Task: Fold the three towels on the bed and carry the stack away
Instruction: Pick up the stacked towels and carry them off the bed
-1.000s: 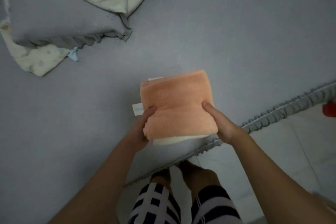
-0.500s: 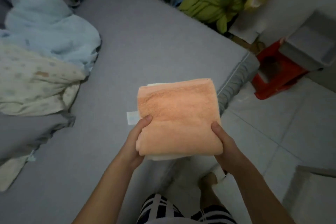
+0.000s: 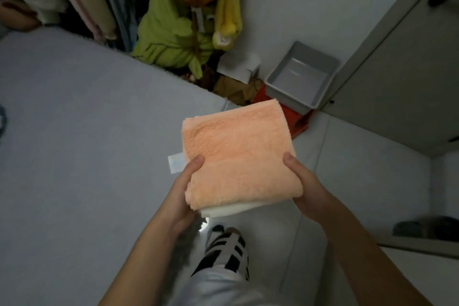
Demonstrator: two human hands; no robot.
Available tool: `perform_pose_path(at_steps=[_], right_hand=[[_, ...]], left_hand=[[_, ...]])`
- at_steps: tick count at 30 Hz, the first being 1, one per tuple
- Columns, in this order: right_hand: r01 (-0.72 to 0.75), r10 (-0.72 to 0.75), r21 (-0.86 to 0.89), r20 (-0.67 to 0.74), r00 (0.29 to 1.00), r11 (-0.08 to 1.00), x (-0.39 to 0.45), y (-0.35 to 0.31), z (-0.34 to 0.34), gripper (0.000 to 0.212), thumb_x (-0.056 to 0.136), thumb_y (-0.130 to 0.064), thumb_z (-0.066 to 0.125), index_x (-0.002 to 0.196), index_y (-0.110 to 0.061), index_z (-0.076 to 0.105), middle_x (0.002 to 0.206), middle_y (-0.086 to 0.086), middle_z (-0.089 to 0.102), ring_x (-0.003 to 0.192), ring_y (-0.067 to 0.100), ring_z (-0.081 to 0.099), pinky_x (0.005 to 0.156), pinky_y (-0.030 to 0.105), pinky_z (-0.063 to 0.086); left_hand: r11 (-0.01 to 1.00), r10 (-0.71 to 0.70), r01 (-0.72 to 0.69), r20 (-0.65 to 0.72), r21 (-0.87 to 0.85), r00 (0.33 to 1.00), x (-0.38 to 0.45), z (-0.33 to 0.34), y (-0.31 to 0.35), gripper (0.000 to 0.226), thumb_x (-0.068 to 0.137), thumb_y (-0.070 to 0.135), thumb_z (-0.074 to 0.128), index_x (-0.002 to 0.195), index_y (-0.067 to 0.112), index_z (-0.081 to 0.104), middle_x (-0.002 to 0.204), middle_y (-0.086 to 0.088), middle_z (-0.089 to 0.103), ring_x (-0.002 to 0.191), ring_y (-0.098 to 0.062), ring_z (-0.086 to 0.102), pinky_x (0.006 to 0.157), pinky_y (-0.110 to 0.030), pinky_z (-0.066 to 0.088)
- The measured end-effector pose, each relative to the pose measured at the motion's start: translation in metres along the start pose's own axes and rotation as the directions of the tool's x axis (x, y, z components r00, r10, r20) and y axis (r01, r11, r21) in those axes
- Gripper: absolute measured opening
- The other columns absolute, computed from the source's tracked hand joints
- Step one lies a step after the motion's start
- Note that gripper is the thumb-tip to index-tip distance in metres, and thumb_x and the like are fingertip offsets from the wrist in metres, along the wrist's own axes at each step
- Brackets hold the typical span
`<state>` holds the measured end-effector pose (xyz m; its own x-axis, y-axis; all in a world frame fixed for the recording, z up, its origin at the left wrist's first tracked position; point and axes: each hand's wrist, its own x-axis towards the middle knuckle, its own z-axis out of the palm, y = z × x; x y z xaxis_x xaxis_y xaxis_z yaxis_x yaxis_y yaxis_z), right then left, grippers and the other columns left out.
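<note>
A folded towel stack (image 3: pixel 238 154) hangs in the air over the bed's corner, held from both sides. Its top towel is peach; a white towel (image 3: pixel 231 209) peeks out underneath at the near edge, and a white label (image 3: pixel 175 162) sticks out on the left. Any third towel is hidden. My left hand (image 3: pixel 182 196) grips the stack's left near corner, thumb on top. My right hand (image 3: pixel 304 186) grips the right near corner the same way.
The grey bed (image 3: pixel 82 144) fills the left. Hanging clothes and a green bundle (image 3: pixel 169 40) crowd the far corner. A grey bin (image 3: pixel 301 77) sits on a red stool (image 3: pixel 296 120). A grey door (image 3: pixel 402 77) stands right; slippers (image 3: pixel 429 227) lie on the white floor.
The view has swung up and to the right, from the bed toward the room's corner and door. The stack stays in both hands and now hangs beyond the bed's edge.
</note>
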<state>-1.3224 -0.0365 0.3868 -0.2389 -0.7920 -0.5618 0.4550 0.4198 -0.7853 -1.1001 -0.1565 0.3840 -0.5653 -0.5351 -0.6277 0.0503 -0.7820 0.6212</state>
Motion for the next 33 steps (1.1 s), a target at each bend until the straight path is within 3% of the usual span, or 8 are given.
perform_pose_path(at_steps=[2,6,12,19,22,26,29,33], right_hand=[[-0.007,0.007,0.011,0.004,1.000,1.000,0.016,-0.021,-0.038,0.044,0.074,-0.061,0.063,0.111,-0.037,0.070,0.121,-0.003,0.070,0.111,0.016,0.066,0.081,0.026,0.056],[-0.046,0.046,-0.010,0.036,0.998,0.999,0.061,-0.066,-0.125,0.057,0.072,-0.062,0.071,0.120,-0.031,0.067,0.124,0.002,0.068,0.112,0.022,0.065,0.081,0.030,0.056],[-0.083,0.085,-0.100,0.018,0.996,0.992,0.146,-0.159,-0.254,0.060,0.071,-0.052,0.072,0.121,-0.020,0.062,0.117,0.004,0.072,0.105,0.023,0.069,0.075,0.031,0.057],[-0.187,0.191,-0.088,0.036,0.981,0.978,0.232,-0.252,-0.375,0.059,0.065,-0.044,0.075,0.118,-0.021,0.067,0.118,0.009,0.071,0.105,0.029,0.068,0.073,0.037,0.058],[-0.287,0.293,-0.161,0.015,0.956,0.944,0.291,-0.282,-0.416,0.068,0.058,-0.039,0.077,0.120,-0.015,0.063,0.112,0.011,0.073,0.099,0.029,0.070,0.072,0.043,0.057],[-0.385,0.414,-0.287,0.047,0.909,0.877,0.384,-0.317,-0.457,0.067,0.063,-0.030,0.071,0.125,-0.008,0.060,0.115,0.017,0.070,0.105,0.035,0.065,0.092,0.052,0.050],[-0.395,0.479,-0.419,0.115,0.870,0.818,0.439,-0.341,-0.475,0.069,0.054,-0.038,0.073,0.118,-0.012,0.064,0.108,0.013,0.074,0.095,0.028,0.071,0.074,0.040,0.057],[-0.330,0.510,-0.555,0.206,0.835,0.764,0.518,-0.351,-0.481,0.069,0.054,-0.038,0.071,0.119,-0.016,0.060,0.104,0.005,0.075,0.092,0.020,0.072,0.066,0.031,0.058]], left_hand=[[1.000,-0.025,0.025,0.010,-0.007,1.000,0.032,0.032,0.000,0.052,0.075,0.050,0.070,0.119,0.022,0.064,0.118,-0.010,0.071,0.108,-0.028,0.068,0.076,-0.037,0.060],[0.997,-0.074,0.075,0.011,-0.029,0.997,0.107,0.096,0.001,0.061,0.071,0.050,0.073,0.123,0.021,0.059,0.116,-0.010,0.072,0.107,-0.028,0.069,0.077,-0.039,0.060],[0.994,-0.108,0.108,0.040,-0.015,0.993,0.236,0.205,0.011,0.061,0.071,0.046,0.074,0.125,0.021,0.058,0.118,-0.007,0.071,0.110,-0.026,0.067,0.093,-0.046,0.051],[0.980,-0.133,0.146,0.105,-0.134,0.986,0.345,0.316,0.021,0.062,0.076,0.042,0.072,0.132,0.020,0.054,0.123,-0.010,0.069,0.114,-0.030,0.065,0.090,-0.048,0.054],[0.969,-0.132,0.135,0.025,-0.209,0.991,0.398,0.351,0.023,0.064,0.075,0.039,0.072,0.132,0.018,0.051,0.120,-0.012,0.069,0.112,-0.031,0.066,0.085,-0.045,0.056],[0.952,-0.121,0.070,-0.156,-0.298,0.980,0.465,0.389,0.018,0.063,0.072,0.041,0.067,0.128,0.018,0.051,0.119,-0.014,0.067,0.112,-0.033,0.064,0.090,-0.047,0.053],[0.909,-0.123,0.001,-0.267,-0.417,0.956,0.507,0.414,0.011,0.059,0.072,0.039,0.064,0.125,0.017,0.053,0.119,-0.015,0.065,0.111,-0.033,0.064,0.090,-0.047,0.054],[0.836,-0.151,-0.095,-0.394,-0.540,0.907,0.554,0.423,0.002,0.062,0.070,0.036,0.065,0.127,0.015,0.052,0.121,-0.018,0.064,0.111,-0.037,0.063,0.085,-0.049,0.055]])
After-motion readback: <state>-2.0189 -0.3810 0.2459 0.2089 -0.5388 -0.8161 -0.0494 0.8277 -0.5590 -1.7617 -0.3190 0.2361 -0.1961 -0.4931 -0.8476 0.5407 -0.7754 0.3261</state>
